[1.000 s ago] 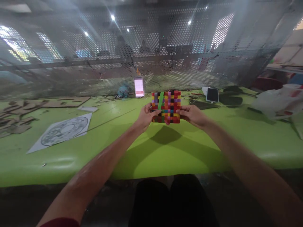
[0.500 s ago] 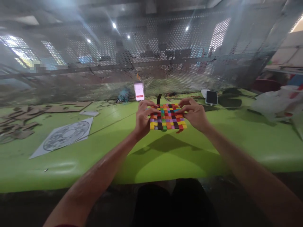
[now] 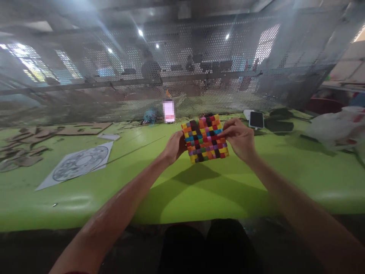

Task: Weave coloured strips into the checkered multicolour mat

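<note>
A small square mat woven from many-coloured paper strips [image 3: 205, 139] is held up above the green table [image 3: 199, 186], tilted a little to the left. My left hand [image 3: 174, 146] grips its left edge, fingers curled behind it. My right hand [image 3: 238, 139] pinches the mat's upper right edge between thumb and fingers. The mat's face is turned towards me.
A printed sheet with a round pattern [image 3: 78, 163] lies at the left, with cardboard scraps [image 3: 23, 148] beyond it. A standing phone [image 3: 169, 110] and a flat phone [image 3: 256, 119] are at the back, before a perforated metal screen. White plastic bags [image 3: 333, 127] sit right.
The mat was held upright with a green strip showing, then tipped flat between both hands. It now stands raised again, turned and tilted, with no green strip showing.
</note>
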A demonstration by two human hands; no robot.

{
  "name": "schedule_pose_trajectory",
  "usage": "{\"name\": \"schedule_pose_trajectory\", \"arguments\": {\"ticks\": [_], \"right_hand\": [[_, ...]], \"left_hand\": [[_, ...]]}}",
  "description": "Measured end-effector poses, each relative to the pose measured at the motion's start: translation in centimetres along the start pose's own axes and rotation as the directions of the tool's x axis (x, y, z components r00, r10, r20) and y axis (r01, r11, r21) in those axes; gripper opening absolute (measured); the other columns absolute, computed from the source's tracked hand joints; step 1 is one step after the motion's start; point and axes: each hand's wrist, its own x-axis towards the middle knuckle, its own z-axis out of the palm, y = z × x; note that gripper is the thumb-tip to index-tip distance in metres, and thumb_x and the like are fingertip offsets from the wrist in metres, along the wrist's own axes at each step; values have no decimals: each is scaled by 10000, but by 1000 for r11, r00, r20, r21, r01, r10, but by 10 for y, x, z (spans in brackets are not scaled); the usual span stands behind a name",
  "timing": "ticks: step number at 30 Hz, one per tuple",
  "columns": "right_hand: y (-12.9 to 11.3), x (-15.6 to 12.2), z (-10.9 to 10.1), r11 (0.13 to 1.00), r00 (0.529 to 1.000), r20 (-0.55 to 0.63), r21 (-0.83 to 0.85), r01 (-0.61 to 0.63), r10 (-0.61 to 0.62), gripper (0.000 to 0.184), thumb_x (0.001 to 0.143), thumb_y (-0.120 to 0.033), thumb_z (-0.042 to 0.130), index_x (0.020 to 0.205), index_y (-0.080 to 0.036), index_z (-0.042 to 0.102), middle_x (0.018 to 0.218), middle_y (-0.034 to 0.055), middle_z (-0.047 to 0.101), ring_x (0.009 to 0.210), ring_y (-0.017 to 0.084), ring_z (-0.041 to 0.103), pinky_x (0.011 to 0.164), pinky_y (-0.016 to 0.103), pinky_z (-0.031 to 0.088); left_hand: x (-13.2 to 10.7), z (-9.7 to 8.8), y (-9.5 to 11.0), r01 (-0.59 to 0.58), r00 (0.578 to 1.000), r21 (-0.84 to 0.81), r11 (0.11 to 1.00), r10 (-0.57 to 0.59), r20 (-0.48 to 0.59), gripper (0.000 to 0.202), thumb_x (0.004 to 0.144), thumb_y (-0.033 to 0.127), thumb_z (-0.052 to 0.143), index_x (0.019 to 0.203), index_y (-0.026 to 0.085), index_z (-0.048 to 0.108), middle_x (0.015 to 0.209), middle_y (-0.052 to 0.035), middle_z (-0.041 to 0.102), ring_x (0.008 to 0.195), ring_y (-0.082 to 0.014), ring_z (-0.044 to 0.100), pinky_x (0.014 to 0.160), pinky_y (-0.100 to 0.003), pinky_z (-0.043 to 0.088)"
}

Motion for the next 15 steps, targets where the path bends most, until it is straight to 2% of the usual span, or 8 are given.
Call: {"name": "schedule_pose_trajectory", "arguments": {"ticks": [2,6,8,11,13,15], "right_hand": [[1,0,0,1000,1000,-21,14,11,-10,222,768,-87,715,664,-269,787,849,28,636,851,182,611,736,339,509],[2,-1,1,999,998,-51,-29,-25,24,229,777,-92,689,675,-273,784,859,37,682,851,193,641,707,324,529],[1,-2,2,997,998,-52,-56,-45,42,208,770,-110,692,658,-265,775,866,43,699,847,198,650,698,324,542],[0,-3,2,996,997,-23,-46,-70,69,182,741,-117,663,649,-243,758,889,46,722,869,200,667,742,340,564],[0,-2,2,984,985,9,36,-172,172,138,728,-130,646,713,-224,746,872,44,724,843,197,675,737,349,581],[-1,0,1,937,947,38,134,-322,320,86,740,-174,667,803,-215,709,816,31,703,762,188,668,666,341,588]], "left_hand": [[-3,0,4,-1,997,-10,1000,2,79,326,915,442,594,1041,162,701,1019,-121,790,1026,-284,748,921,-449,605],[-6,1,13,47,987,-38,998,-40,157,541,857,661,624,1020,158,737,1032,-150,793,1090,-326,737,937,-475,602],[-5,2,14,42,990,-10,999,-40,138,520,812,647,708,974,154,743,975,-139,796,1036,-312,750,913,-463,614],[-2,4,9,-4,999,85,996,1,38,390,744,478,864,896,143,734,847,-89,784,858,-241,761,857,-415,634],[0,3,5,-32,999,136,990,35,-23,363,735,433,892,857,135,723,792,-65,767,756,-196,741,811,-388,640],[2,1,1,-71,996,177,982,80,-40,367,751,447,883,837,130,717,769,-56,754,705,-175,723,759,-364,639]]}}
